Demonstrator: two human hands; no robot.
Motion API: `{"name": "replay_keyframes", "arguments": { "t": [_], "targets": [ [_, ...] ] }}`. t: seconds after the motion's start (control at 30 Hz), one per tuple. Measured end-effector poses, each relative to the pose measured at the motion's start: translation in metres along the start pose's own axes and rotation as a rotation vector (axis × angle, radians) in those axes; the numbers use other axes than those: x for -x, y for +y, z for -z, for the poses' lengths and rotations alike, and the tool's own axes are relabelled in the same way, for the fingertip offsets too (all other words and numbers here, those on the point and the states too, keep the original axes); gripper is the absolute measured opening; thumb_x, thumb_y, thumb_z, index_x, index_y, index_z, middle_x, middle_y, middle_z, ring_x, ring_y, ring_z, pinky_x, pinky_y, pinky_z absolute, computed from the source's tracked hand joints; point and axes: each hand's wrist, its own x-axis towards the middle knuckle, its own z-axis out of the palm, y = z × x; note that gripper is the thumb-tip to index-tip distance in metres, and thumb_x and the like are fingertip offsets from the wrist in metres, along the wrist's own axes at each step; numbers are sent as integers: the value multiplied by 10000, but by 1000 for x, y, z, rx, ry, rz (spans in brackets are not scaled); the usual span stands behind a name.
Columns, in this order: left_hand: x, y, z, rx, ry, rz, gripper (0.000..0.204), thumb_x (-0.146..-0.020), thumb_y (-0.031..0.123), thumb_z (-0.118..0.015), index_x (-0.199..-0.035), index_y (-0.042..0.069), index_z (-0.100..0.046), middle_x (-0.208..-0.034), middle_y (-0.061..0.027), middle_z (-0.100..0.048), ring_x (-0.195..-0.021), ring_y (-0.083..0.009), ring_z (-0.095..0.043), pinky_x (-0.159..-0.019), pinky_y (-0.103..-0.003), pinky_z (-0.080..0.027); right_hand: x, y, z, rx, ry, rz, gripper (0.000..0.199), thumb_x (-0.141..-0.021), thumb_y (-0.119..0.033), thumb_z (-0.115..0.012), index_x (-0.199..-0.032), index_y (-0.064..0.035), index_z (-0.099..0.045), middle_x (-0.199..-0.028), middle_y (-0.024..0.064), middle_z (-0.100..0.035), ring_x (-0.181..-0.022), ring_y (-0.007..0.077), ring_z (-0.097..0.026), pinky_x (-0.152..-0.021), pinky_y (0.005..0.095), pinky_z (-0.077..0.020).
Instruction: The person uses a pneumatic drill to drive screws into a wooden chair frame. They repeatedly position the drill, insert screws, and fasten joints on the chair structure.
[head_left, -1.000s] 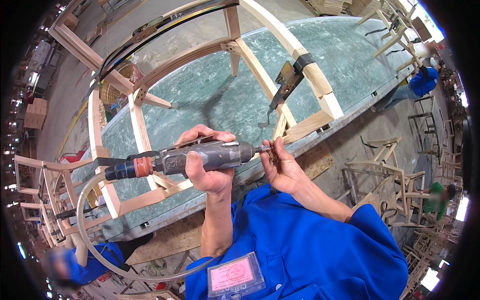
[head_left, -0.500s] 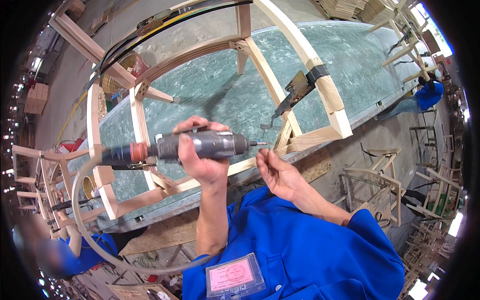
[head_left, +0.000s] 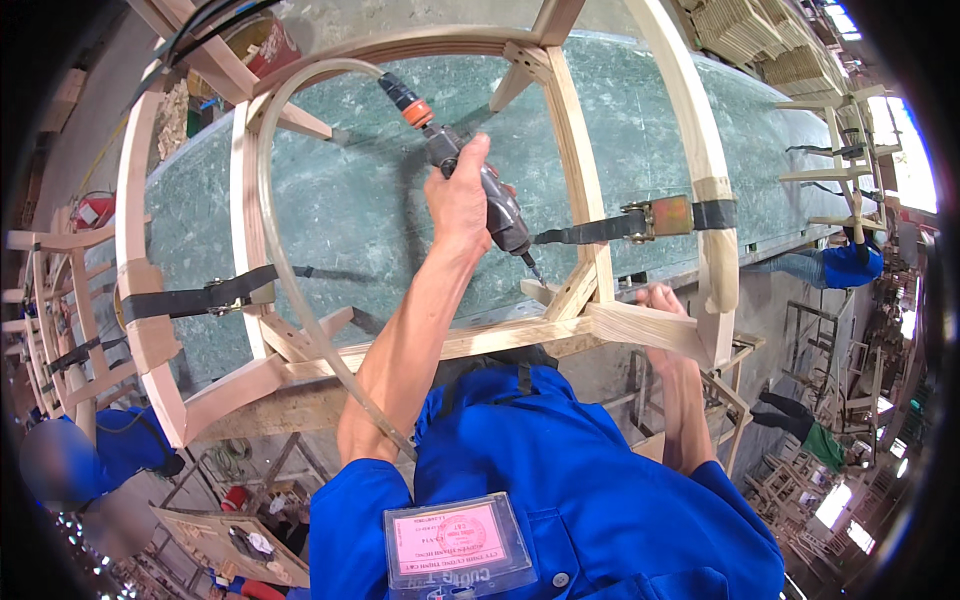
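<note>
wooden frame (head_left: 575, 150) rails and strap (head_left: 590, 232) hem the opening.

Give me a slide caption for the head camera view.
Left hand drives an air screwdriver into a strapped wooden chair frame; right hand steadies it.

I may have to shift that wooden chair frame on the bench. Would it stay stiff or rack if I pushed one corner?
The wooden frame probably moves as one piece: two straps cinch it. It likely slides rather than tips, lying flat on the bench. Its slender open rails suggest it is fairly light.
</note>
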Motion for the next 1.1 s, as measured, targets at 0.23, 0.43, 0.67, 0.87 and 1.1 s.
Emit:
{"name": "replay_keyframes", "arguments": {
  "t": [0.23,0.43,0.67,0.87,1.1],
  "targets": [
    [-13,-23,-4,-72,-16,140,400,-852,344,-738,-960,24,-523,-751,-99,-581,-547,-235,-646,-477,-383,-551,-18,-12,-51,-77,32,-10,189,-1003,-180,-618,-1145,-55,-627,-880,34,-630,-691,82,-572,-569,224,-500],
    [-12,-40,-13,-119,-74,208,370,-839,313,-747,-898,4,-551,-699,-87,-573,-527,-217,-628,-476,-371,-546,-23,5,-41,-360,-40,-46,227,-1033,-227,-568,-1190,-63,-562,-876,-8,-589,-697,53,-514,-569,208,-477],
    [-20,-46,-14,-138,-96,287,366,-829,294,-760,-923,6,-555,-729,-90,-579,-529,-212,-623,-485,-366,-542,-27,14,-32,-518,40,-108,219,-1045,-287,-539,-1107,-79,-565,-871,-14,-572,-676,49,-487,-563,199,-489],
    [-20,-50,-9,-139,-101,307,357,-828,284,-758,-918,3,-558,-724,-88,-575,-522,-209,-621,-485,-361,-538,-29,10,-38,-545,49,-159,175,-1033,-264,-564,-1038,-90,-575,-839,-13,-550,-686,49,-498,-566,200,-497],
    [-16,-49,-15,-156,-102,320,349,-826,272,-757,-917,1,-558,-726,-79,-563,-530,-206,-610,-488,-357,-534,-28,14,-38,-577,83,-107,202,-1025,-223,-582,-1155,-72,-555,-896,-9,-551,-687,43,-482,-557,190,-473]
  ]
}}
